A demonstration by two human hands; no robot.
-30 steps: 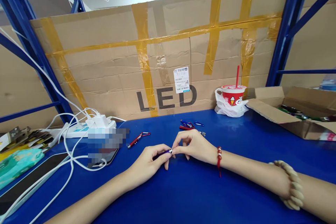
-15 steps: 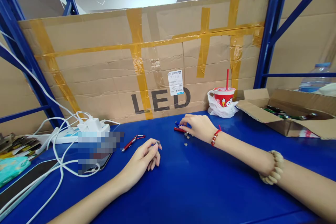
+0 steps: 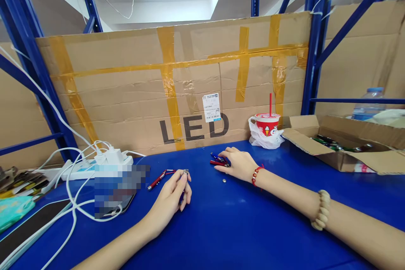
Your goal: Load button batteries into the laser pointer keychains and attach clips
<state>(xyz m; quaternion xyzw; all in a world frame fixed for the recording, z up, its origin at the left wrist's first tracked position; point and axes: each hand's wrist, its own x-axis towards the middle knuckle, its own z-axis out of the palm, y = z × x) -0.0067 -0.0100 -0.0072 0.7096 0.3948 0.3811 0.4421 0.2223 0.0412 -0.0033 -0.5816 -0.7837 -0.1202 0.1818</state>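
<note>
My left hand (image 3: 172, 194) is closed above the blue tabletop. Its thumb and forefinger pinch a small silver metal piece (image 3: 186, 171), and something dark partly shows under the curled fingers. A red pen-shaped keychain light (image 3: 156, 181) with a carabiner clip lies just beyond that hand. My right hand (image 3: 238, 162) rests at a small cluster, thumb and fingers apart around it. In the cluster are a red tube-shaped piece (image 3: 218, 163) and a blue one (image 3: 216, 156), partly hidden by the fingers. One small round silver disc (image 3: 224, 180) lies in front of the right hand.
A red cup with a straw (image 3: 267, 126) stands in a white bag at the back. Right of it is an open cardboard box (image 3: 335, 161) holding dark items. White cables (image 3: 74, 194), a power strip (image 3: 72, 172) and a phone lie left. Taped cardboard (image 3: 142, 109) walls the back.
The view has tilted up slightly. My right hand's thumb and fingers have spread over the cluster. My left hand still pinches the silver piece, which now shows more above the fingertips.
</note>
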